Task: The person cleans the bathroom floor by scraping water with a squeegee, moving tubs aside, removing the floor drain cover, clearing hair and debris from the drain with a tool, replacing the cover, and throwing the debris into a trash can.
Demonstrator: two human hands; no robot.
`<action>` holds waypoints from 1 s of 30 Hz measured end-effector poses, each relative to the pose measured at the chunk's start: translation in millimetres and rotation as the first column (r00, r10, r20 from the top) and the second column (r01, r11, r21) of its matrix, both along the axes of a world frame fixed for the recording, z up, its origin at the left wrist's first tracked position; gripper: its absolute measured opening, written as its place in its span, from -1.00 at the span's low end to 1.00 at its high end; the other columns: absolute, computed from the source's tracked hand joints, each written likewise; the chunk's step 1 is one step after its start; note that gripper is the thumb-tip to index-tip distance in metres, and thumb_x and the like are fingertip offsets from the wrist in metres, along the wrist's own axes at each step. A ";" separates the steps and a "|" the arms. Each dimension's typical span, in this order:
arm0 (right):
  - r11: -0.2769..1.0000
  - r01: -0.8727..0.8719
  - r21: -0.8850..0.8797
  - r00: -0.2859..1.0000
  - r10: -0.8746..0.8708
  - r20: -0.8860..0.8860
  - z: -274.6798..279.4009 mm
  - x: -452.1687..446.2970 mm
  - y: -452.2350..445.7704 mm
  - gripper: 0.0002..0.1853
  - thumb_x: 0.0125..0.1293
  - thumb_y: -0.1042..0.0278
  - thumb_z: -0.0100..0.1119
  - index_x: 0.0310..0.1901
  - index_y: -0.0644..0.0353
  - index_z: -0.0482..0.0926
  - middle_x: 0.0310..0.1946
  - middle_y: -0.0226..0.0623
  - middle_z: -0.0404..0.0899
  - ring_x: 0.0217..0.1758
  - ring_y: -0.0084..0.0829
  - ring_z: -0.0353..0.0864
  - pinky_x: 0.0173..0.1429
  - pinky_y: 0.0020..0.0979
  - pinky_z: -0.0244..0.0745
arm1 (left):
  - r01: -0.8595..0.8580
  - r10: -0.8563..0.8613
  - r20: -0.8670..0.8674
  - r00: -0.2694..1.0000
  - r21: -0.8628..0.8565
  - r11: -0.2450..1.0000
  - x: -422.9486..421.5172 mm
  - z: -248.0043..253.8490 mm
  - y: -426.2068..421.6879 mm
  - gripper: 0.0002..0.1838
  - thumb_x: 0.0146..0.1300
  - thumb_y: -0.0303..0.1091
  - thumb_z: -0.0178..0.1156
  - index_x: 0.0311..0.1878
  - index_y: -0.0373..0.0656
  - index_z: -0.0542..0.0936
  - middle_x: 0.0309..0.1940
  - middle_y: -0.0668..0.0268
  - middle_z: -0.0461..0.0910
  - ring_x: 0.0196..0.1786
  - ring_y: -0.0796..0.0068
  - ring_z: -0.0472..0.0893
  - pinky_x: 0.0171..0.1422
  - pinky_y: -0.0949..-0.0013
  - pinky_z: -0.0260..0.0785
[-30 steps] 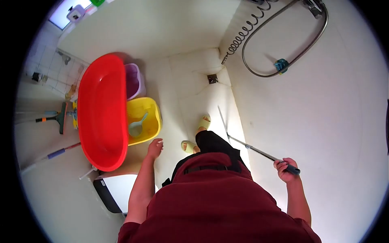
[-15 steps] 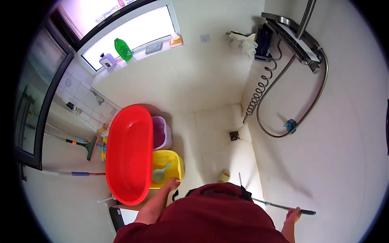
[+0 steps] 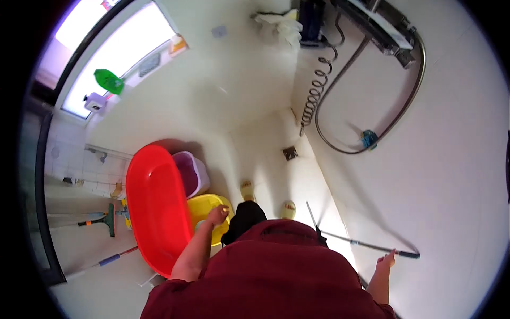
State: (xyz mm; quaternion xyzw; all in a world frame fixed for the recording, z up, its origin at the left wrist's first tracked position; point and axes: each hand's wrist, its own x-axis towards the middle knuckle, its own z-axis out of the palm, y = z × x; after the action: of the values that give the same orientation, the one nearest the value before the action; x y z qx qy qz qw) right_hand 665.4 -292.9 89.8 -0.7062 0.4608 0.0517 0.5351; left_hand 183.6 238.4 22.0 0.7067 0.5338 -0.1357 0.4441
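My right hand (image 3: pixel 387 259) is closed on a long thin metal pole (image 3: pixel 366 245), near the black grip at its end. The pole runs left, low beside the right wall, and a thin straight piece (image 3: pixel 311 214) shows at its far end. Over the yellow basin (image 3: pixel 201 204) hangs my left hand (image 3: pixel 217 215), its fingers curled together with nothing visible in them. The hand and forearm hide part of the basin and most of the light-coloured dipper (image 3: pixel 199 224) inside.
A red tub (image 3: pixel 154 194) leans at the left, beside a purple bucket (image 3: pixel 192 175). A green squeegee (image 3: pixel 111 220) rests near the left wall. A floor drain (image 3: pixel 290 153) lies ahead. A hose (image 3: pixel 366 151) loops from the shower fixture (image 3: pixel 377 26). Bottles (image 3: pixel 109 81) stand on the sill.
The view has turned and shifted, and both slippers now show. My left hand has moved farther over the yellow basin. My right hand still holds the pole.
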 end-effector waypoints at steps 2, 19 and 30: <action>0.998 0.060 -0.033 0.998 -0.061 -0.026 0.1 -18.4 10.3 -0.53 0.12 -0.11 0.16 -0.63 0.08 0.26 -0.83 -0.52 0.06 -0.84 -0.59 -0.04 -0.78 -0.57 -0.13 | 0.041 -0.043 0.053 0.998 0.042 0.998 8.2 -14.2 32.3 -0.65 0.15 -0.15 0.09 -0.02 -0.07 0.50 -0.29 0.11 0.58 -0.23 0.15 0.57 -0.09 0.24 0.40; 0.107 -0.850 -0.516 0.228 0.958 -0.177 45.6 -140.7 382.3 -0.82 0.15 0.30 0.11 -0.36 0.24 0.44 -0.59 -0.12 0.48 -0.48 -0.15 0.50 -0.35 -0.22 0.38 | 0.226 -0.269 0.378 0.886 0.156 0.962 147.0 76.2 225.5 -0.77 0.07 -0.26 0.17 -0.48 -0.24 0.45 -0.57 0.16 0.46 -0.50 0.24 0.46 -0.39 0.27 0.30; 0.125 -0.952 -0.278 0.139 0.990 -0.030 86.1 -174.0 460.7 -0.79 0.14 0.34 0.16 -0.18 0.17 0.54 -0.36 -0.21 0.59 -0.38 -0.39 0.59 -0.26 -0.43 0.48 | 0.080 -0.020 0.606 0.795 -0.072 0.994 137.9 38.5 285.0 -0.77 0.14 -0.48 0.05 -0.09 -0.19 0.41 -0.36 0.31 0.44 -0.40 0.55 0.46 -0.30 0.47 0.36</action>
State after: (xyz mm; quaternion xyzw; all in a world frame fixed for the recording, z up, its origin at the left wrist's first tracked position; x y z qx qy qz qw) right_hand 491.4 167.9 175.8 -0.8927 -0.1539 0.2763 0.3209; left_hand 321.4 523.3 60.5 0.7052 0.3384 0.0601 0.6201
